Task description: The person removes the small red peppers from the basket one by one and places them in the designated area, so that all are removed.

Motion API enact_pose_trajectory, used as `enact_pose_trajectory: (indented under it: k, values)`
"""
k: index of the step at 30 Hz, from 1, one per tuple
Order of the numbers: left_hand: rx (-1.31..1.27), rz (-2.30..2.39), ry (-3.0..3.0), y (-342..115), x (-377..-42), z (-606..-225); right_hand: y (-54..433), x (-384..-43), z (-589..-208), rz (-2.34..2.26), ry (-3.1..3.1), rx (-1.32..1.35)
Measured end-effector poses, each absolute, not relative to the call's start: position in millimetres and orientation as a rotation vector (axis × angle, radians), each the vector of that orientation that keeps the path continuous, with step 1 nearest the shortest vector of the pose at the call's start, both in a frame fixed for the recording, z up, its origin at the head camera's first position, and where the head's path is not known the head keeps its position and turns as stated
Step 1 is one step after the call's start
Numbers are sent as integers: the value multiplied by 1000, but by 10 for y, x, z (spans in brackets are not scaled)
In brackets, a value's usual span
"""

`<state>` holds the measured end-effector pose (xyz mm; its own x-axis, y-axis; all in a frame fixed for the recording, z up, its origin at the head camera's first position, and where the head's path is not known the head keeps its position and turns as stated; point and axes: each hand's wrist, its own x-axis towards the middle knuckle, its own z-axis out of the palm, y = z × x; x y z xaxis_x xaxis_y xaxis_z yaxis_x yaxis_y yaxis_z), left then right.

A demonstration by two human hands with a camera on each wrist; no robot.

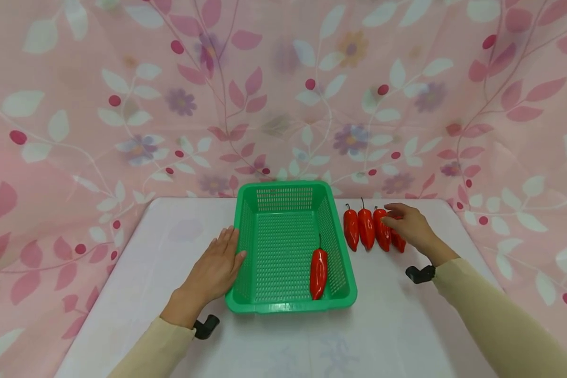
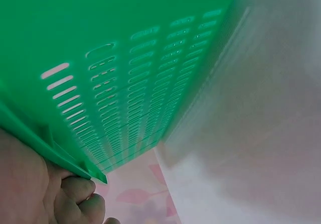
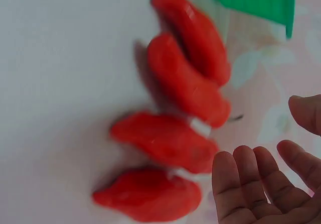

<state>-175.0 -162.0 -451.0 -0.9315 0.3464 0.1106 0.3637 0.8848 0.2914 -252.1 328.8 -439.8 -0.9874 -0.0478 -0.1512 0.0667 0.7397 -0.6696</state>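
Observation:
My left hand [image 1: 219, 268] rests against the left rim of a green plastic basket [image 1: 290, 307], fingers extended along it and thumb over the edge. From the left wrist, the fingertips [image 2: 80, 189] show beside the rim. One red chili pepper [image 1: 318, 273] lies inside, toward the basket's right side. My right hand [image 1: 411, 227] hovers over the rightmost peppers in a row outside, thumb and fingers apart, holding nothing. In the right wrist view, the two peppers nearest that hand are a lower red pepper [image 3: 150, 195] and the red pepper [image 3: 165, 138] above it.
Two more red peppers, one on the row's left end [image 1: 351, 229] and its neighbor [image 1: 366, 228], lie close to the basket's right wall. Everything stands on a white-covered table [image 1: 179, 236]. A pink floral curtain [image 1: 283, 94] hangs behind its far edge.

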Motion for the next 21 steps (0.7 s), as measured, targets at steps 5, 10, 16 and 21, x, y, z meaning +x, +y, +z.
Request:
enact_pose_trajectory:
  k: [5,10,16,21]
  values:
    - [-565,-485,-2994,-1613,-1759,-4513,3016,-2506,-4210,-1085,2783,-124]
    - [-561,-483,-3014,-1601,-1766,-4495,2777,-2510,-4028,-1119,2796,-289]
    - [-558,-472,-3045,-1595,-1779,-4469,2446,-2550,-3862,-1199,2753,-421]
    - [-560,-452,-3060,-1604,-1770,-4460,2145,-2575,-3801,-1158,2683,-566]
